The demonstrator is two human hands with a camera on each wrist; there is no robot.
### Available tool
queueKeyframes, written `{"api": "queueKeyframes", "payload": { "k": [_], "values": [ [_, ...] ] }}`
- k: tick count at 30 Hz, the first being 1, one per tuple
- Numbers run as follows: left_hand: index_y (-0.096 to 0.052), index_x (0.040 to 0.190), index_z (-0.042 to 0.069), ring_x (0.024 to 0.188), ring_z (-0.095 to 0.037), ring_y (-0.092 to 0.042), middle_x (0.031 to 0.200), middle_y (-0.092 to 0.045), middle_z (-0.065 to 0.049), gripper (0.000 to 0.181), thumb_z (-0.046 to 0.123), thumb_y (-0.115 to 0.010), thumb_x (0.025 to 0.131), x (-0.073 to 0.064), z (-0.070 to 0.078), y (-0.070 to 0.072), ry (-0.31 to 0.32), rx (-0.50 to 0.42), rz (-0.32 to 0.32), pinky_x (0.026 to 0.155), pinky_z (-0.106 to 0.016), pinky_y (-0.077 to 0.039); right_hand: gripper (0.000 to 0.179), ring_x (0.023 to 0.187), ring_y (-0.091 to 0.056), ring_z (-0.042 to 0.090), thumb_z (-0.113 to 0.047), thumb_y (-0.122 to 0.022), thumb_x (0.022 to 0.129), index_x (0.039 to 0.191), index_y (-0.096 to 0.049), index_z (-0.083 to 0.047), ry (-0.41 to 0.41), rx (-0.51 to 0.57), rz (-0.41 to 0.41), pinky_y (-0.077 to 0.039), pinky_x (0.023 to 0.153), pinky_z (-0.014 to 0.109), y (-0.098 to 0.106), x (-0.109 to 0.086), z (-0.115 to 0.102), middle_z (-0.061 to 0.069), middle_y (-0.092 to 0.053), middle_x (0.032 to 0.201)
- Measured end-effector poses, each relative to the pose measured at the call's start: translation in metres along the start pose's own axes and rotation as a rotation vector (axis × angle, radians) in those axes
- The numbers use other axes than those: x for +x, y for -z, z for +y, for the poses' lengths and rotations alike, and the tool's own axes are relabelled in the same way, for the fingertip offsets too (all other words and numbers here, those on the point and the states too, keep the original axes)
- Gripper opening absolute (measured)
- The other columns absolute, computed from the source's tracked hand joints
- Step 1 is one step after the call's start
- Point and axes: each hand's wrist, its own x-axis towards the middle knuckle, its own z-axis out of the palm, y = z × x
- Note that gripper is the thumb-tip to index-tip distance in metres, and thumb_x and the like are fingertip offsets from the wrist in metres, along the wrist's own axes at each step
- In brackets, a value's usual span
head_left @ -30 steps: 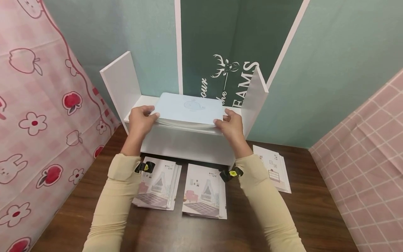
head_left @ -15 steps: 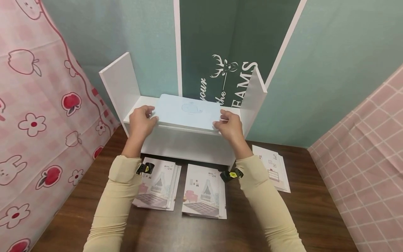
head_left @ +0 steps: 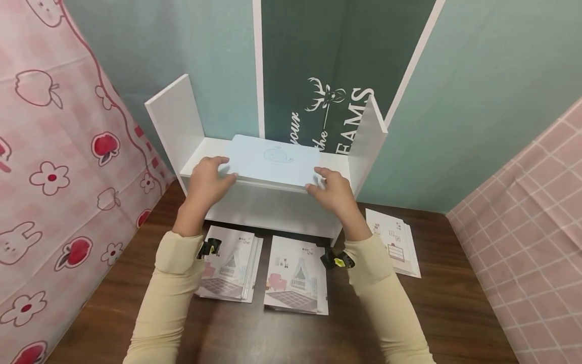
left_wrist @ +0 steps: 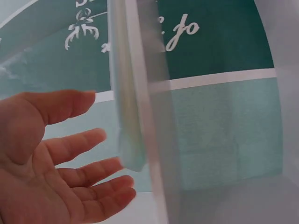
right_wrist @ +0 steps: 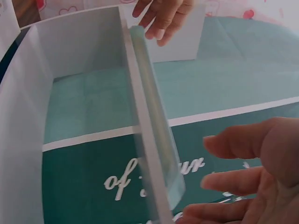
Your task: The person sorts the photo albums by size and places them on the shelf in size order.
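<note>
The left hand [head_left: 206, 182] and right hand [head_left: 334, 192] are grasping nothing, their fingers spreading beside the two ends of a pale blue notebook [head_left: 277, 159], which is lying between them on a white shelf [head_left: 334, 164]. Whether any fingertip is touching it is hard to make out. Marks beneath its whale drawing are looking too small to read. Nearer than the left hand, a sleeve [head_left: 170, 293] is partly hiding one booklet stack [head_left: 229, 268].
</note>
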Motion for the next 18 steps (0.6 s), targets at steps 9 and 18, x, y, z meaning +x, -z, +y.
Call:
{"api": "queueKeyframes", "payload": {
  "k": [9,18],
  "values": [
    [-0.052,0.127,-0.005,0.112,-0.043,-0.046,0.127,-0.045,-0.029,0.052,0.022,-0.065,0.085,-0.023,0.009,0.006,-0.074,0.123,-0.081,0.091,-0.055,-0.038,0.055,0.121,-0.042,0.037,-0.022,-0.065,0.086,0.132,-0.048,0.004,0.125,-0.195,-0.129,-0.036,0.096,0.049,0.005,-0.022,-0.002,0.023,-0.048,0.130],
    [-0.053,0.127,-0.004,0.111,-0.042,-0.047,0.123,-0.052,-0.025,0.053,0.026,-0.067,0.085,-0.047,0.016,0.008,-0.099,0.169,-0.155,0.090,-0.055,-0.038,0.055,0.122,-0.042,0.037,-0.024,-0.065,0.087,0.131,-0.048,0.004,0.148,-0.254,-0.153,-0.034,0.098,0.050,0.005,-0.044,0.000,0.022,-0.050,0.129]
  ]
}}
